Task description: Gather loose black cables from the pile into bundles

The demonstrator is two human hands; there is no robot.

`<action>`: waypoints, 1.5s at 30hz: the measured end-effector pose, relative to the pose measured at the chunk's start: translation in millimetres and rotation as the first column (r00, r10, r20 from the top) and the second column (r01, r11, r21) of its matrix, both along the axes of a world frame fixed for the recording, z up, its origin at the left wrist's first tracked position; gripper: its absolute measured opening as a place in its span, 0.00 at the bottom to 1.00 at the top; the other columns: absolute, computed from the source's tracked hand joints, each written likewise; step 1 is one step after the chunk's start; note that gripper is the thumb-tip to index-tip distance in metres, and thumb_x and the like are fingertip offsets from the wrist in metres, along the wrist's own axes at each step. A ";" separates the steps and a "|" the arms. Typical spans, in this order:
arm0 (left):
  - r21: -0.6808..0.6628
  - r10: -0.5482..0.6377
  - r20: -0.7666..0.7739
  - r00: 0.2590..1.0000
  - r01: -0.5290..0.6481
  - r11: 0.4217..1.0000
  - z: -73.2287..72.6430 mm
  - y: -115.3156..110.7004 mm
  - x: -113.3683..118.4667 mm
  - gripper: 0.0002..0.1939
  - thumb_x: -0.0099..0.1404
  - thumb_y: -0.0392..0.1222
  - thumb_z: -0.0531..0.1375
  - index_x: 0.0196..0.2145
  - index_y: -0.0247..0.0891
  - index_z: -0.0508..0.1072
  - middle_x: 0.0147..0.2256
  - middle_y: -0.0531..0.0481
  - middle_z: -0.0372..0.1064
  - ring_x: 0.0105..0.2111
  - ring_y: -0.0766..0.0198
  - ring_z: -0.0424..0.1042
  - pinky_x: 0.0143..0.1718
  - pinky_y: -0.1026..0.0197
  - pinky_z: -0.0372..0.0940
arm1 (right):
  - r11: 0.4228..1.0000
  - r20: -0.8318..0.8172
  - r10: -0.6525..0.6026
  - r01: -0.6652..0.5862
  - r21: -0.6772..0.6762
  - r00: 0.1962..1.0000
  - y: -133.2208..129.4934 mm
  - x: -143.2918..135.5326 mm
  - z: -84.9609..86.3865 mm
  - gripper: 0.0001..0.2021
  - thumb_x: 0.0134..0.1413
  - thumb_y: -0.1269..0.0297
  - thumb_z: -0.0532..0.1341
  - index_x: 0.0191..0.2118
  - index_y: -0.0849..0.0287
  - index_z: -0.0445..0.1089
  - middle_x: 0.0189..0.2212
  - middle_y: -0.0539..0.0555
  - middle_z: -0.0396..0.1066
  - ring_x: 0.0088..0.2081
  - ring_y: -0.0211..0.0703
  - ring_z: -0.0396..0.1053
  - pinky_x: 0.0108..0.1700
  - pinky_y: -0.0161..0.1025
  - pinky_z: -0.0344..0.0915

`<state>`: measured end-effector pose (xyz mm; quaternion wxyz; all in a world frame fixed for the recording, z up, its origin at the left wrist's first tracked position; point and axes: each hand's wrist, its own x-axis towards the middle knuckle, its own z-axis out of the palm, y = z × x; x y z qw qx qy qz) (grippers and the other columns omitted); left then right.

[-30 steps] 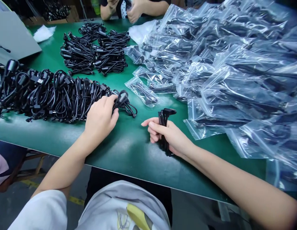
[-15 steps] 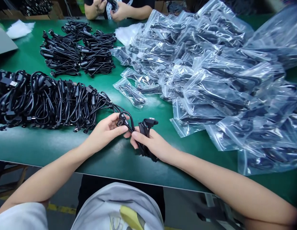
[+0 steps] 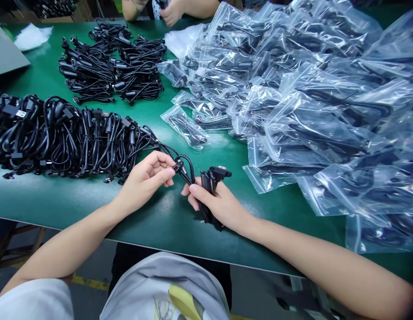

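Note:
My right hand (image 3: 224,202) is wrapped round a folded bundle of black cable (image 3: 206,189), with a wide plug (image 3: 220,172) sticking up above the fingers. From the bundle a cable end loops out to the left and ends in a small connector (image 3: 178,166). The fingertips of my left hand (image 3: 149,175) pinch the edge of that connector, its other fingers curled. Just behind, loose cables (image 3: 163,149) trail from a long row of coiled black cables (image 3: 63,138) at the left.
Two stacks of bundled cables (image 3: 86,71) lie further back. A large heap of clear zip bags with cables inside (image 3: 293,106) covers the right side of the green table (image 3: 153,222). A white sheet (image 3: 181,40) lies behind. Across the table are another person's hands (image 3: 173,12).
My left hand has slid back a little, from lying over the connector to its edge. The right hand with the cable bundle appears slightly further right; the view has shifted a little.

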<state>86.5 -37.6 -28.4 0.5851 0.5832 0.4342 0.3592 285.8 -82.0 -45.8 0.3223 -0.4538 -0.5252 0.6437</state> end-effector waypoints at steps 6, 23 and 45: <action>-0.053 -0.035 0.015 0.999 0.035 0.998 -5.2 4.6 -2.1 0.10 0.65 0.45 0.65 0.37 0.37 0.71 0.26 0.55 0.69 0.26 0.69 0.70 0.30 0.67 0.65 | 0.997 -0.031 0.041 -0.042 -0.058 0.999 1.3 0.2 0.1 0.18 0.64 0.50 0.55 0.33 0.61 0.70 0.20 0.48 0.67 0.23 0.36 0.61 0.29 0.36 0.59; -0.128 -0.055 0.082 0.995 0.066 0.990 -3.7 7.0 -3.1 0.13 0.63 0.48 0.66 0.37 0.37 0.71 0.27 0.54 0.68 0.28 0.68 0.68 0.33 0.64 0.64 | 1.000 -0.048 -0.012 0.011 -0.019 0.999 0.4 -0.2 -3.2 0.18 0.61 0.48 0.59 0.30 0.59 0.68 0.20 0.47 0.65 0.24 0.36 0.61 0.30 0.36 0.58; -0.109 -0.041 0.012 0.999 0.042 0.993 -9.0 4.2 0.8 0.22 0.54 0.46 0.72 0.39 0.39 0.66 0.35 0.53 0.68 0.35 0.68 0.68 0.40 0.64 0.64 | 1.000 0.084 -0.015 0.018 -0.026 0.996 -3.9 -3.8 -1.0 0.15 0.55 0.54 0.63 0.25 0.57 0.64 0.21 0.47 0.63 0.26 0.38 0.61 0.31 0.37 0.58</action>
